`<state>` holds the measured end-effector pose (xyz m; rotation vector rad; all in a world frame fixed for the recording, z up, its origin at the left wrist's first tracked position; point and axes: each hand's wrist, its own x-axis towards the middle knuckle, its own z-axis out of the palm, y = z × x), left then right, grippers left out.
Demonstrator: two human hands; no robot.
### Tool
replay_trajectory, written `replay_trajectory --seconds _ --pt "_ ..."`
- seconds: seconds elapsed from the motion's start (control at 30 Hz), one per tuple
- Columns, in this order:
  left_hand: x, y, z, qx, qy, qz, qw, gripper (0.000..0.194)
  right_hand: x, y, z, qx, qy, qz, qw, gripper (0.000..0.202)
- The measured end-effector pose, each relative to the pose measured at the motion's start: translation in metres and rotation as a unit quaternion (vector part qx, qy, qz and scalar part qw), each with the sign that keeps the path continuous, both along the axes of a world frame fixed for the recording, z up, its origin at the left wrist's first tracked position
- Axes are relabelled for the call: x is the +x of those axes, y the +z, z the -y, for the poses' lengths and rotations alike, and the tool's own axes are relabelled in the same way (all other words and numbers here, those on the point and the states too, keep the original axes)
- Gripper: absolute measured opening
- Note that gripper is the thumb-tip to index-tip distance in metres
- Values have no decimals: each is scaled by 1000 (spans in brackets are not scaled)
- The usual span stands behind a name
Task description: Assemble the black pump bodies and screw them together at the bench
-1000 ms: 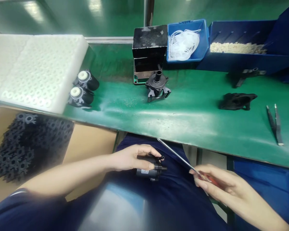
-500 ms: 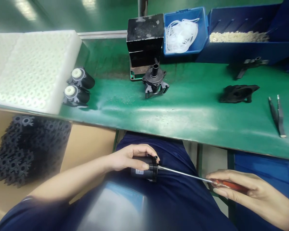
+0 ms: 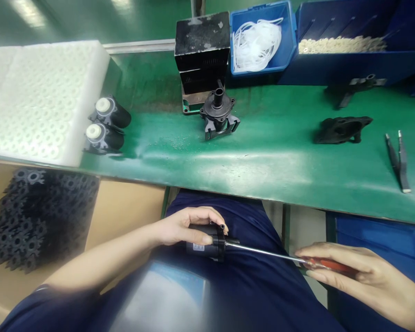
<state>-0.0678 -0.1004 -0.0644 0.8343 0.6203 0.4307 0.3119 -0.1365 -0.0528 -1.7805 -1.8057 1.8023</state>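
Observation:
My left hand point(image 3: 193, 226) is wrapped round a black cylindrical motor-like part point(image 3: 204, 252) with a small white label, held sideways over my lap. My right hand point(image 3: 349, 272) grips the red handle of a screwdriver point(image 3: 266, 251). Its long metal shaft points left, and the tip meets the flanged end of the black part; the exact contact is too small to make out. On the bench above stands a black pump-like assembly point(image 3: 217, 110) with an upright spout, in front of a stacked black box point(image 3: 202, 41).
Two black parts with white caps point(image 3: 105, 131) lie beside a white foam tray point(image 3: 48, 101). Dark brackets fill a cardboard box point(image 3: 124, 207) at lower left. A blue bin point(image 3: 290, 41) holds white tubing. Black fittings point(image 3: 342, 129) and tweezers point(image 3: 397, 161) lie at right on the green bench point(image 3: 263, 166).
The view has shifted slightly, so the bench things sit a little higher and further left. Both hands keep their grip, with the screwdriver still against the black part.

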Motion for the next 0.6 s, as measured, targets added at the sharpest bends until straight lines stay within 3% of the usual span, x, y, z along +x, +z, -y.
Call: replay_trajectory --seconds 0.37,0.6 --pt "-1 -2 -1 -10 0 17 1000 33 0 -1 -2 32 11 0 999 25" --pt "-3 -4 -1 -10 -5 26 1000 33 7 -11 3 239 103 23 965 20"
